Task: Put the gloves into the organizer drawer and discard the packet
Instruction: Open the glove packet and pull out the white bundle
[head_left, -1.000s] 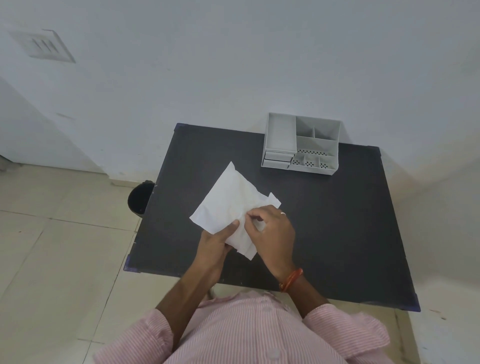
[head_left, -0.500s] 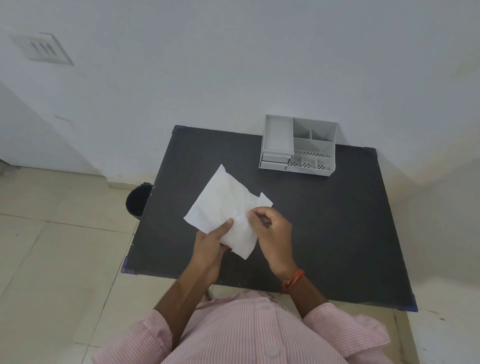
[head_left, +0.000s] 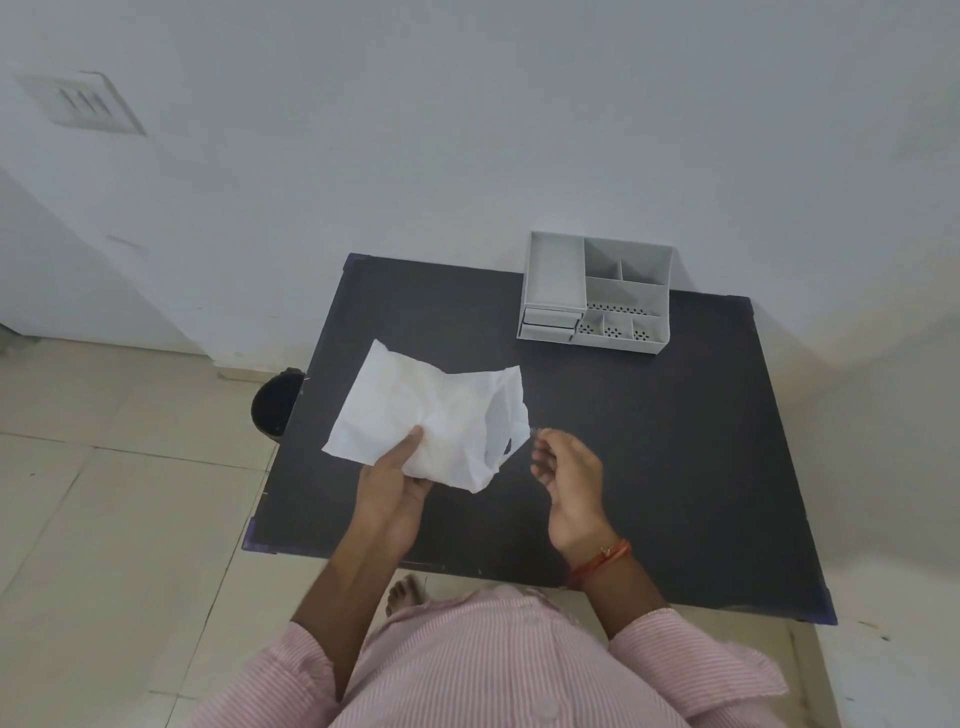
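Observation:
My left hand (head_left: 392, 480) holds a crumpled white paper packet (head_left: 431, 415) above the black table (head_left: 649, 441), thumb on top of its near edge. The packet's right end gapes open and shows a dark spot inside; no gloves are clearly visible. My right hand (head_left: 569, 475) hovers just right of the packet, apart from it, with fingers loosely curled. Something faint and translucent seems to sit at its fingertips, too thin to identify. The grey organizer (head_left: 597, 296) stands at the table's far edge, and its two small drawers (head_left: 549, 325) at the front left are shut.
A black bin (head_left: 275, 400) stands on the tiled floor, tucked against the table's left edge. White walls rise behind the table and to its right. My bare foot (head_left: 405, 592) shows under the near table edge.
My right hand has let go of the packet and moved to the right. The packet's right end now stands open and lifted, still held by my left hand.

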